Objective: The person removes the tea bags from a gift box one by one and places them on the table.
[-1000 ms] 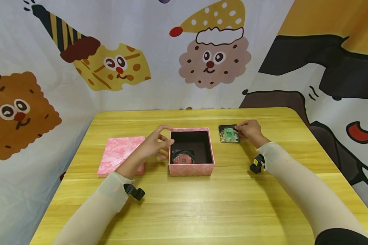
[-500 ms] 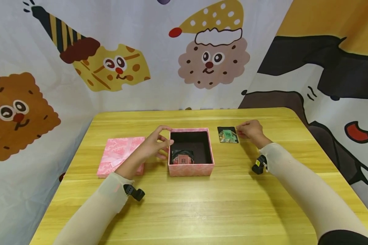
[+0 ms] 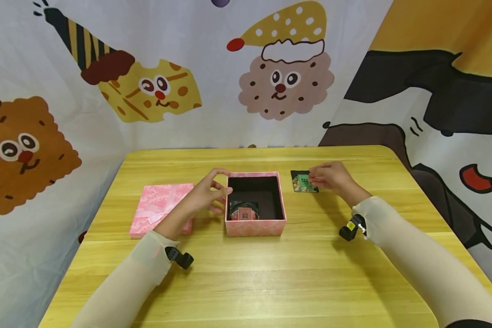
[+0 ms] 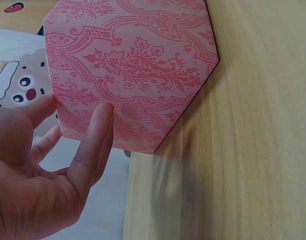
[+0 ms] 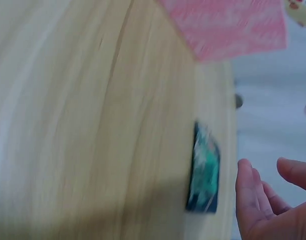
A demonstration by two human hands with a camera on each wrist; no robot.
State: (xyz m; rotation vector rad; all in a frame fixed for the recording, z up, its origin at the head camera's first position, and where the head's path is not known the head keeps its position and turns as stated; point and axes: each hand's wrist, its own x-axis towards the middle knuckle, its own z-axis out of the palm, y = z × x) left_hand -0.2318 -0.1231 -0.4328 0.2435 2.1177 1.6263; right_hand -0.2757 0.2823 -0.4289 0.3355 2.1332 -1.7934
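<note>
In the head view a pink box [image 3: 256, 228] stands uncovered, with a dark packet bearing a red label [image 3: 245, 213] inside at its near left. My left hand [image 3: 205, 193] touches the box's left side; in the left wrist view the fingers of that hand [image 4: 48, 185] rest on the patterned pink wall [image 4: 133, 65]. A black packet with a green label [image 3: 301, 183] lies flat on the table right of the box. Over its right edge hovers my right hand [image 3: 332, 176], and the right wrist view shows this hand [image 5: 272, 205] with parted fingers, apart from the packet [image 5: 204, 175].
The pink lid with a ribbon bow [image 3: 160, 207] lies left of the box, partly behind my left forearm. A wooden table [image 3: 246, 282] carries everything, and a cartoon-printed cloth [image 3: 213, 132] hangs behind its far edge.
My right hand came off the green-labelled packet's right edge and moved left, now over part of it. The packet shifted slightly left earlier. My left hand keeps its place on the box.
</note>
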